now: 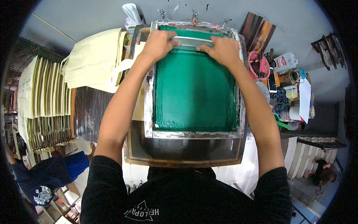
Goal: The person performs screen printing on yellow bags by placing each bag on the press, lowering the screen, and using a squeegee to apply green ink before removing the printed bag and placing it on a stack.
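Both my arms reach forward over a printing screen [195, 95], its mesh coated in green ink inside a paint-smeared whitish frame [194, 134]. A squeegee [193, 41] with a pale metallic handle lies crosswise near the far end of the mesh. Its left end is in the grip of my left hand [158, 45], thumb on the near side. My right hand [223, 49] is closed round the right end in the same way. Beneath the frame, pale yellow fabric [138, 106] shows at the left, on a dark wood-edged board [182, 149].
Stacked pale yellow bags [95, 56] lie left of the screen, and more hang on a rack [44, 89]. At right stand a pink basket [258, 65], a phone [273, 80], a white jug [285, 61] and jars. Clamps [195, 16] line the far edge. A person [52, 171] is at lower left.
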Motion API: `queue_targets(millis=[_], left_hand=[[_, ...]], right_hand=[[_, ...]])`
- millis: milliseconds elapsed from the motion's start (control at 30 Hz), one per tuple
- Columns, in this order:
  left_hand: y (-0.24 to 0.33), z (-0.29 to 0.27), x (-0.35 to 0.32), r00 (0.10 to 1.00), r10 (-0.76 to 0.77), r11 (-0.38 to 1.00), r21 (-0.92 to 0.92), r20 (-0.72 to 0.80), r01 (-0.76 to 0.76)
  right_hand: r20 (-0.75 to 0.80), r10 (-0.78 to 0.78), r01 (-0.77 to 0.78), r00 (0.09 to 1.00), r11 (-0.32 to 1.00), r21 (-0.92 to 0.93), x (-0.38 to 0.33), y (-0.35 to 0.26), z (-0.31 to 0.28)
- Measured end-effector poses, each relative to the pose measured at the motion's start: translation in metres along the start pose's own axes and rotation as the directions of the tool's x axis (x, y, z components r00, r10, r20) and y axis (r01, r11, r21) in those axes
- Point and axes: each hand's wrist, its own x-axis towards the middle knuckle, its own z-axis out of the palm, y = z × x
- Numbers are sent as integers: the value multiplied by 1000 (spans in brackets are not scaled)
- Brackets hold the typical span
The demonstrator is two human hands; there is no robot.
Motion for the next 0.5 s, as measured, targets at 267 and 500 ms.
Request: queue_targets(millis=[267, 500], left_hand=[[26, -7, -66, 997, -47, 998, -39, 57, 49], [64, -19, -135, 980, -136, 984, -97, 148, 151]], right_hand=[[45, -23, 22, 999, 999, 25, -59, -23, -15], [84, -58, 47, 995, 991, 128, -128, -47, -36]])
